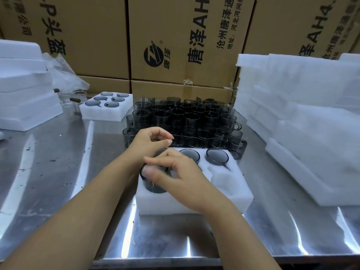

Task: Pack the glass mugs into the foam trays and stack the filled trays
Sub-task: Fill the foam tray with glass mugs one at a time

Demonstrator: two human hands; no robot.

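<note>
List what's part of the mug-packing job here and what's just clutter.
Job:
- front foam tray
- mug gripped by the right hand
- two seated mugs
- loose mugs behind it
- filled tray, back-left
- right foam stack

Lying about:
- cardboard boxes
- plastic wrap
- clear wooden-handled glasses
- left foam stack, possibly spares

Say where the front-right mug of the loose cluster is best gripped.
By its rim, from above, pinching across the wall: the mug stands upright, mouth open, hemmed by other mugs left and behind, with the foam tray near its front.
</note>
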